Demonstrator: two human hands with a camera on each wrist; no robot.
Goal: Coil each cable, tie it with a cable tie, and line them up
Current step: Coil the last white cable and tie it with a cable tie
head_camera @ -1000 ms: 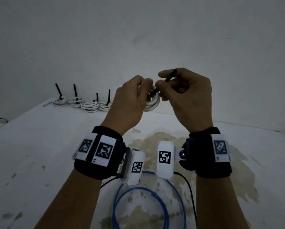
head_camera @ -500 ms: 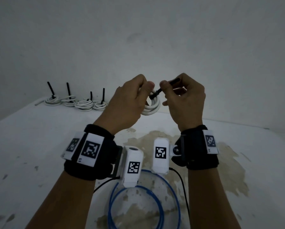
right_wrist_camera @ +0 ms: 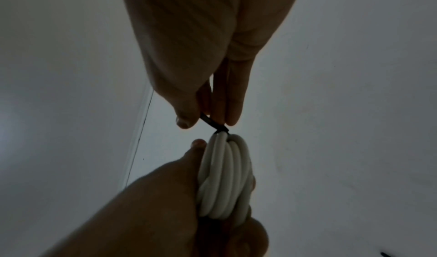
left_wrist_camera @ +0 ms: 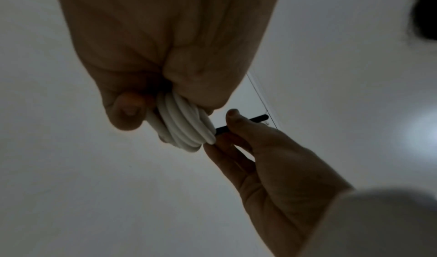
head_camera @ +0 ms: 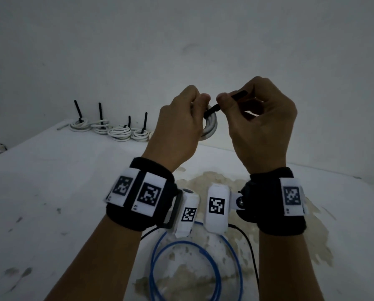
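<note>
My left hand grips a coiled white cable held up in the air above the table; the same coil fills both wrist views. A black cable tie runs round the coil, and my right hand pinches its tail between thumb and fingers, right beside the coil. The tie's free end sticks out past the right thumb. Several white coils with black ties standing upright lie in a row at the table's far left.
A loose blue cable lies in loops on the stained white table under my wrists, beside a thin black wire. A plain wall rises behind the table's far edge.
Both hands have shifted slightly, and my right hand has drawn the tie's tail out to the right, away from the coil. The left hand keeps its grip on the coil.
</note>
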